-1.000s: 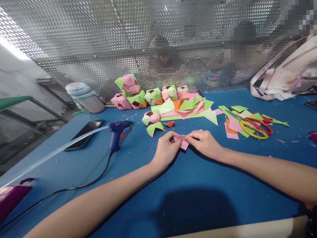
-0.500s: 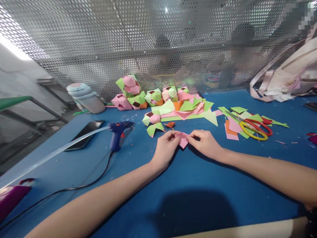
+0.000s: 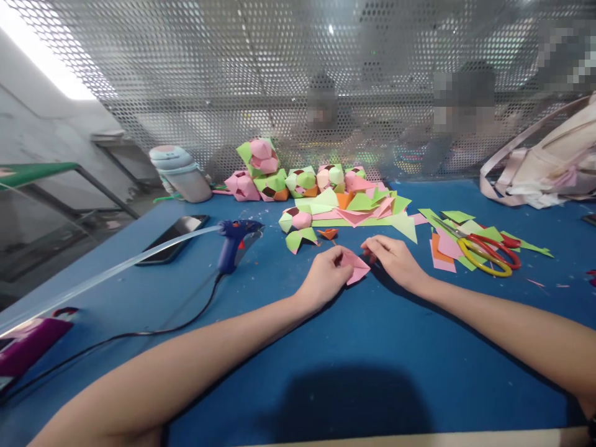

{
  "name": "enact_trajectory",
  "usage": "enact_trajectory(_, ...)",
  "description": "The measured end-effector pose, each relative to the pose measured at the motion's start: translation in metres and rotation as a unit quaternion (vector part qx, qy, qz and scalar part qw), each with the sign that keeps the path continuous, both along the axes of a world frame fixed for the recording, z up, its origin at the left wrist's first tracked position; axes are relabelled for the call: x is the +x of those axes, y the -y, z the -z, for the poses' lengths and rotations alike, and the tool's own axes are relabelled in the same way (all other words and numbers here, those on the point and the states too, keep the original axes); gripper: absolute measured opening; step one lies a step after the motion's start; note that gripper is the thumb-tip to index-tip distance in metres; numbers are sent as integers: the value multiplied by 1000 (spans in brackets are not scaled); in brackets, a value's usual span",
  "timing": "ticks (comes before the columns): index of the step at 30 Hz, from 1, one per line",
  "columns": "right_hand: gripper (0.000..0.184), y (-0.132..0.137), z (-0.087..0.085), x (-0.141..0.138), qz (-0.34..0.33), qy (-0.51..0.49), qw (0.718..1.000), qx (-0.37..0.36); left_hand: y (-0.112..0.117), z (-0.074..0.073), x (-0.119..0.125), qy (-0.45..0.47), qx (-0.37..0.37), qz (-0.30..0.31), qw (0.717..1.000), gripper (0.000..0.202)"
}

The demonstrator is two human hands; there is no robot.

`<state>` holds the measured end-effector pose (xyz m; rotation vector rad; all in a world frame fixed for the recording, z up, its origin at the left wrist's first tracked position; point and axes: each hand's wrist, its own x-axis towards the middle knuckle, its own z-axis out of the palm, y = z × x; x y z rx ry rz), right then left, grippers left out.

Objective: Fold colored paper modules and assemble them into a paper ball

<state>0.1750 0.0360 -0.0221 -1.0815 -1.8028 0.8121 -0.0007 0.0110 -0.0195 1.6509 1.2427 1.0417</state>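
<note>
Over the worktop (image 3: 261, 372), left hand (image 3: 326, 276) angled inward, grip pinching pink paper (image 3: 358, 268); right hand (image 3: 391, 259) curled just apart, grip I can't tell.

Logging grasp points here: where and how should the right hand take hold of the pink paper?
Best, I'd judge, to pinch the pink paper at its pointed right corner, coming from the right: the left hand covers its left side, while that corner sticks out uncovered, near the right hand.
</note>
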Motion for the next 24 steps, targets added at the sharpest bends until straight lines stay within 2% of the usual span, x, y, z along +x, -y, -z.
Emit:
enact_trajectory(4, 28, -13, 7, 3, 7, 22, 1000, 17, 1, 0, 1, -48, 48, 45, 997, 22)
enact_trajectory(8, 24, -21, 8, -1, -2, 56, 997, 49, 1, 1, 0, -56, 76, 68, 993, 22)
enact_trajectory(14, 30, -58, 6, -42, -34, 105, 985, 136, 0, 5, -1, -45, 82, 71, 993, 23)
enact_trajectory(17, 15, -70, 5, -55, -61, 124, 973, 182, 1, 7, -2, -37, 83, 77, 993, 24)
enact_trajectory(20, 16, -64, 2, -48, -71, 135, 962, 227, 1, 8, -1, -24, 90, 77, 993, 25)
enact_trajectory(24, 17, -44, -2, -19, -93, 160, 946, 265, 5, 4, -1, 11, 96, 47, 994, 19)
